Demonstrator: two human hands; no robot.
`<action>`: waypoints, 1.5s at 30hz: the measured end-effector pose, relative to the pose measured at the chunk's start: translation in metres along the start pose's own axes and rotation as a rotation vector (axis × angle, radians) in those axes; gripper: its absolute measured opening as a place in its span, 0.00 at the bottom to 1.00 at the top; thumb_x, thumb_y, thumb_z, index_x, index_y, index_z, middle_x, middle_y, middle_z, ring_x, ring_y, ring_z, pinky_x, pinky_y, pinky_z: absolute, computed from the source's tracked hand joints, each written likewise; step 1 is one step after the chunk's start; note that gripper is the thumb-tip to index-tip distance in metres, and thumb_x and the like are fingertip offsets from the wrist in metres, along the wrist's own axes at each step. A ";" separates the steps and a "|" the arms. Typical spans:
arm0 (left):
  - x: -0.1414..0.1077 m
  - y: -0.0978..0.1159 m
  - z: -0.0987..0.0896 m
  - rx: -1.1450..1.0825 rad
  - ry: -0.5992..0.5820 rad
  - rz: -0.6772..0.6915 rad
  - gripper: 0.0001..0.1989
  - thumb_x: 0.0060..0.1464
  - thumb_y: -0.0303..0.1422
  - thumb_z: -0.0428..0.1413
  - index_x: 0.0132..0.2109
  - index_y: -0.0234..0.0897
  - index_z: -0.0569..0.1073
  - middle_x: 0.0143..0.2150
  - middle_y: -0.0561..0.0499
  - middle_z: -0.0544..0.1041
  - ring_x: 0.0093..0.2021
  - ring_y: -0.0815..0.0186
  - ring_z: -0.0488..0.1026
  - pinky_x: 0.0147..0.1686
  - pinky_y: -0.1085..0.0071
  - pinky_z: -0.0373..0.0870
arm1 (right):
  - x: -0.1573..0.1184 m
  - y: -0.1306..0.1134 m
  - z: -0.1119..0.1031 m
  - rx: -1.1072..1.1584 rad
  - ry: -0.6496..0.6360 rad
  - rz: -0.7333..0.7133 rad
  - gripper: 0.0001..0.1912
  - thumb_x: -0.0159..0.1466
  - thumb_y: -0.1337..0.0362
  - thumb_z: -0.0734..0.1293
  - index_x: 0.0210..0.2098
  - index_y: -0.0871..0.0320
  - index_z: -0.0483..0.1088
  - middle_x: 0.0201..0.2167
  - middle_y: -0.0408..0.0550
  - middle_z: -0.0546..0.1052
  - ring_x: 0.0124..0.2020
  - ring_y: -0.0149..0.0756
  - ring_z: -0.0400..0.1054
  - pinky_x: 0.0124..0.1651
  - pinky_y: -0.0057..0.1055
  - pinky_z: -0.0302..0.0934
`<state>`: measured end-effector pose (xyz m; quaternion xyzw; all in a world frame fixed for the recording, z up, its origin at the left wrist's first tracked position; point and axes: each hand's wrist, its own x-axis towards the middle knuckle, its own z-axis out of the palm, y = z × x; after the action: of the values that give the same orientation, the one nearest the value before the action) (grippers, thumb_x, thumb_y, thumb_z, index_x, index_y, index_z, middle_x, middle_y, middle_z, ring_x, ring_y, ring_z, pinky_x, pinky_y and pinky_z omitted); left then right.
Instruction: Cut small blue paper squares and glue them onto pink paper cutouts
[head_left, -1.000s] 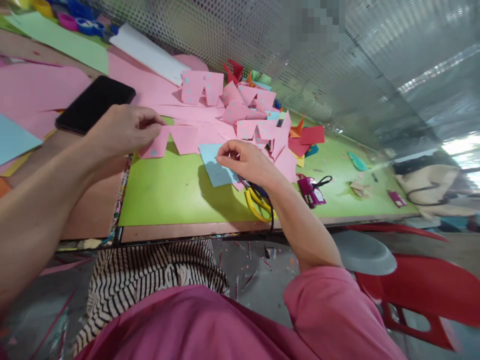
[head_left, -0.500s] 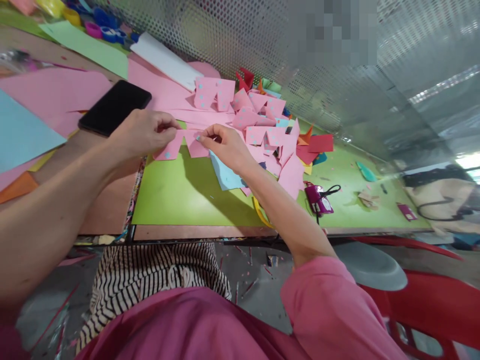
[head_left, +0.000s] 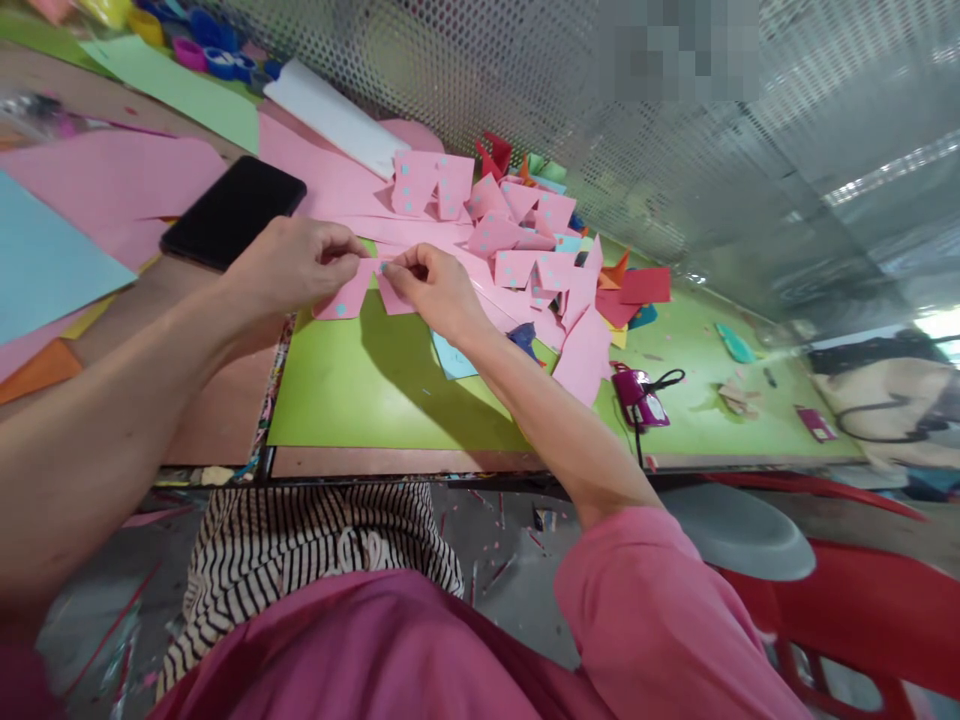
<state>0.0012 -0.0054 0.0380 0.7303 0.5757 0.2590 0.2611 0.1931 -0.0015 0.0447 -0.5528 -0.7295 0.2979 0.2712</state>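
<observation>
My left hand (head_left: 304, 262) is closed, with thumb and fingers pinching the upper edge of a pink paper cutout (head_left: 345, 300). The cutout has a notch in the middle and light blue dots on it. Fingertips of my right hand (head_left: 435, 288) are pinched together at the notch's right side, with a tiny blue dot (head_left: 383, 266) at their tips, against the paper. Behind the hands stands a similar folded pink piece (head_left: 415, 183) with blue dots. More dotted pink pieces (head_left: 532, 268) are heaped to the right. Partly under my right wrist lies a light blue sheet (head_left: 451, 358).
A black phone (head_left: 234, 212) rests by my left wrist. Purple box-like item (head_left: 639, 398) with a black cord sits to the right on the green tabletop (head_left: 360, 400). Red paper (head_left: 646, 285) lies beyond the heap; a perforated metal screen (head_left: 450, 70) rises behind.
My right fingertips have moved slightly left along the pink cutout, from its right part to the notch edge. My left hand keeps its hold. More of a dark blue scrap shows beside my right forearm.
</observation>
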 end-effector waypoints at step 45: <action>0.000 -0.005 0.001 0.003 0.024 0.041 0.22 0.56 0.38 0.51 0.50 0.31 0.82 0.36 0.48 0.81 0.35 0.65 0.70 0.40 0.70 0.65 | -0.031 0.015 -0.001 -0.768 -0.008 -0.424 0.20 0.73 0.69 0.56 0.60 0.51 0.68 0.51 0.54 0.72 0.53 0.44 0.64 0.47 0.35 0.68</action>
<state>-0.0013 -0.0041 0.0339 0.7392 0.5641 0.2722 0.2475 0.2108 -0.0285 0.0324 -0.4505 -0.8856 -0.0551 0.0984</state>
